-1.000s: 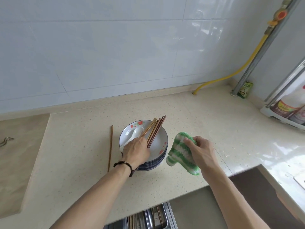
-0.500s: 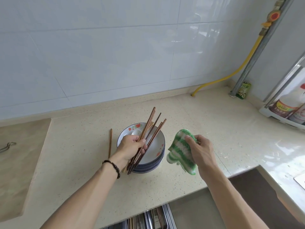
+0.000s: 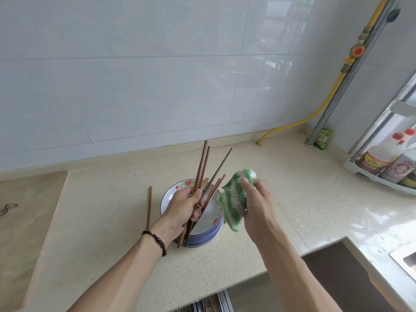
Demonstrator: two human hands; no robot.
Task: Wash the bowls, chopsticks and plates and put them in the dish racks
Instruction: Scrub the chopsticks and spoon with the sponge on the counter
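Nearest the camera, a metal rack (image 3: 209, 305) peeks out under the counter (image 3: 112, 255) edge. Up on the counter, the left hand (image 3: 182, 210) grips a fanned bundle of chopsticks (image 3: 203, 167), their tips pointing up and away over the stack of bowls (image 3: 202, 235). Right beside it, the right hand (image 3: 256, 206) clutches a green-and-white striped cloth (image 3: 234, 199), held above the bowls' right rim. One lone chopstick (image 3: 148, 208) lies flat just left of the stack. Farther back, a yellow hose (image 3: 315, 113) climbs the tiled wall, bottles (image 3: 380, 158) off right.

Home kitchen: tiled wall (image 3: 135, 86), countertop (image 3: 281, 188), condiment bottles (image 3: 382, 161)
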